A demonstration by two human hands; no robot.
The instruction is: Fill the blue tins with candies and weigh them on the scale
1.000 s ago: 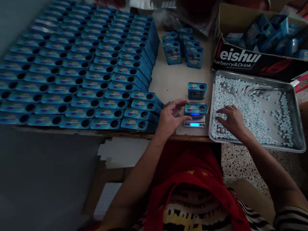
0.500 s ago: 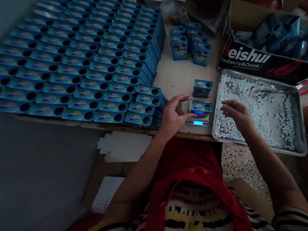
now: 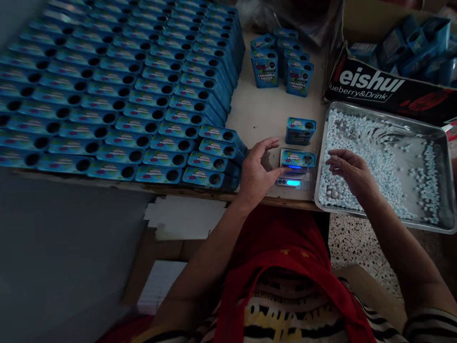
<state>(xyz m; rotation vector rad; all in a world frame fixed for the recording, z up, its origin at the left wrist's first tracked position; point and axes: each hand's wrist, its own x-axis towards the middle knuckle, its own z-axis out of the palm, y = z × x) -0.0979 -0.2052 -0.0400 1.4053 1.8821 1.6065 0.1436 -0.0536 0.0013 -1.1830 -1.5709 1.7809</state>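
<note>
A blue printed carton (image 3: 297,158) stands on a small digital scale (image 3: 293,183) whose display glows blue. My left hand (image 3: 257,172) is just left of them, thumb and fingers spread in a C shape, the thumb tip near the carton's lower left edge. It grips nothing. Over the left part of a metal tray (image 3: 450,190) full of small pale blue candies (image 3: 360,176) hovers my right hand (image 3: 352,171), its fingers bent and close together; whether a candy is between them is too small to tell. Another blue carton (image 3: 300,131) stands just behind the scale.
Rows of blue cartons with round holes (image 3: 139,109) fill the left of the table (image 3: 250,114). Several more cartons (image 3: 264,71) stand at the back. A black cardboard box (image 3: 378,85) holding loose cartons is at the back right. White sheets (image 3: 185,214) lie below the table edge.
The view has shifted very slightly. Both hands keep nearly the same place and shape, and the cartons, scale and tray have not visibly moved.
</note>
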